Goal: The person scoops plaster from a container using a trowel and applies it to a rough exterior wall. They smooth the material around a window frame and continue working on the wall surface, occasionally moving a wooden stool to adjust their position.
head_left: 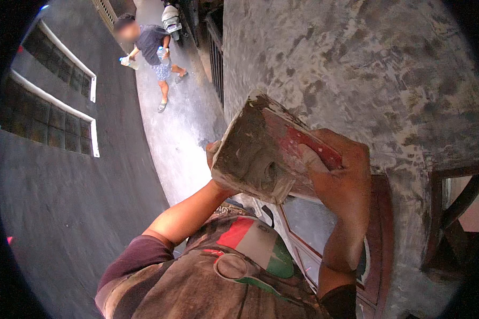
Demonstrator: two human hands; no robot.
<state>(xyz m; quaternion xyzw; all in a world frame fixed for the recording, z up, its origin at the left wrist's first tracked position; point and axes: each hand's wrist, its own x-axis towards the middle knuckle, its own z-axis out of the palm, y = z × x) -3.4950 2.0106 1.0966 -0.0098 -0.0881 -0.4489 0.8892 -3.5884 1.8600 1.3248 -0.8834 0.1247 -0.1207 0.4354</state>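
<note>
In front of my chest is a box-shaped, cement-smeared container (pixel 253 189), tilted, with grey wet-looking cement (pixel 242 141) inside. My left hand (pixel 213 154) grips it from its left side and underneath; only some fingers show past the edge. My right hand (pixel 343 162) is closed on a flat, worn red tool (pixel 290 133), its thumb laid along the top. This tool lies against the right side of the container and is smeared with grey. Its working end cannot be made out.
A mottled grey plastered wall (pixel 356 64) rises close on my right, above a brown-framed window (pixel 308 223). A dark wall (pixel 90 202) with white-edged windows stands left. Along the alley floor (pixel 170 138), a person (pixel 157 45) walks with bottles near a parked motorbike (pixel 171 18).
</note>
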